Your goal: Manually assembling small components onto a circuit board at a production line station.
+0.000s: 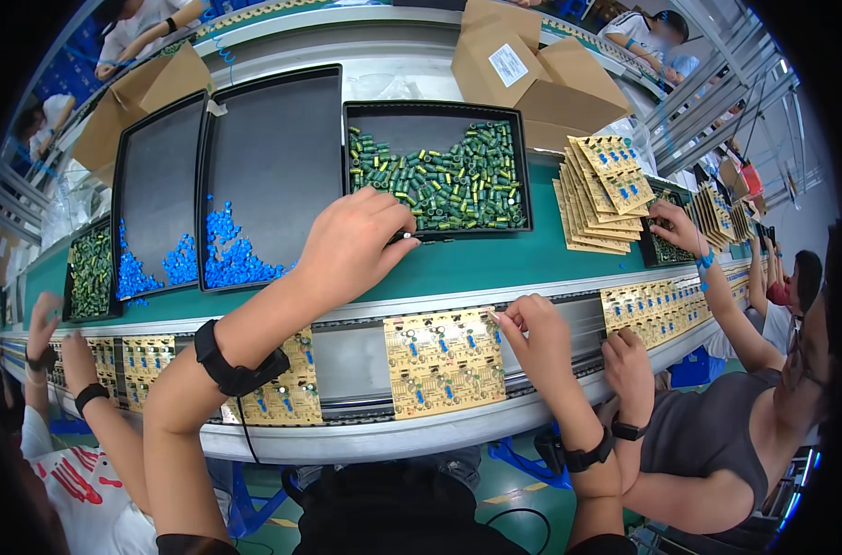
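My left hand point(356, 242) is closed in a pinch at the front edge of a black tray point(529, 185). A small capacitor point(408, 235) shows at its fingertips, with thin leads beside it. The tray holds many green capacitors point(458, 176) with yellow markings. Below, a tan circuit board point(444, 370) lies on the conveyor line, carrying blue parts and small dark and green ones. My right hand point(535, 338) is closed at that board's upper right corner, thumb and finger together. What sits between them is too small to make out.
Two tilted black trays point(273, 139) hold blue parts point(236, 254) at their low ends. Stacked boards point(606, 185) stand to the right, behind them an open cardboard box point(569, 102). Co-workers' hands point(629, 370) work close by on both sides. More boards point(657, 305) lie along the conveyor.
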A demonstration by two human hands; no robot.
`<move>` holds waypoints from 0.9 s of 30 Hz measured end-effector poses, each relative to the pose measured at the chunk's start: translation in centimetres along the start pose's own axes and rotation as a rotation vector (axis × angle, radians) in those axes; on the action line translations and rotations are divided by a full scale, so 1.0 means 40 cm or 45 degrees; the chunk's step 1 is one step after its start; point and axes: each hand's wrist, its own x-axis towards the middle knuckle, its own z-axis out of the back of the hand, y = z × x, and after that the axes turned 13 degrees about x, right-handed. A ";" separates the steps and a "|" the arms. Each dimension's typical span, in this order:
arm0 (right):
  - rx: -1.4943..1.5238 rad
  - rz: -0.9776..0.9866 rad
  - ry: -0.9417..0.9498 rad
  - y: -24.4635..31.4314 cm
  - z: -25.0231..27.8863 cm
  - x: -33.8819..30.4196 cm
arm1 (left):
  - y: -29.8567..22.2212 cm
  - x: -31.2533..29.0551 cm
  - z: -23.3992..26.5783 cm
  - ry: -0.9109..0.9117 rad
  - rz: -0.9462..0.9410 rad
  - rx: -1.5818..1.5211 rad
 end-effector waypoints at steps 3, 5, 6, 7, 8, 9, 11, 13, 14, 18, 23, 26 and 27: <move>-0.069 0.056 0.015 0.014 -0.009 0.002 | 0.008 -0.013 0.000 -0.033 0.019 -0.034; -0.059 0.069 0.028 0.020 -0.008 0.004 | 0.002 -0.011 0.006 -0.051 0.025 -0.033; -0.051 0.081 0.042 0.022 -0.007 0.005 | -0.001 -0.010 0.010 -0.071 0.033 -0.033; -0.050 0.079 0.040 0.022 -0.005 0.006 | -0.003 -0.011 0.011 -0.069 0.030 -0.034; -0.049 0.106 0.074 0.022 -0.002 0.008 | -0.007 -0.013 0.012 -0.003 0.086 -0.102; -0.048 0.134 0.109 0.021 0.001 0.011 | -0.011 -0.015 0.013 0.063 0.141 -0.170; -0.061 0.148 0.158 0.019 0.008 0.020 | -0.029 -0.022 0.016 0.109 0.206 -0.293; -0.075 0.163 0.207 0.016 0.018 0.030 | -0.046 -0.023 0.021 0.154 0.272 -0.416; -0.112 0.163 0.223 0.014 0.025 0.035 | -0.054 -0.020 0.024 0.172 0.245 -0.456; -0.136 0.233 0.315 -0.004 0.027 0.043 | -0.068 -0.014 0.023 0.216 0.216 -0.511; -0.012 0.146 0.312 -0.007 0.031 0.042 | -0.068 -0.024 0.019 0.235 0.174 -0.476; 0.071 0.052 0.285 -0.010 0.029 0.035 | -0.069 -0.034 0.011 0.250 0.137 -0.455; 0.085 0.039 0.269 -0.010 0.029 0.034 | -0.070 -0.035 0.011 0.254 0.113 -0.446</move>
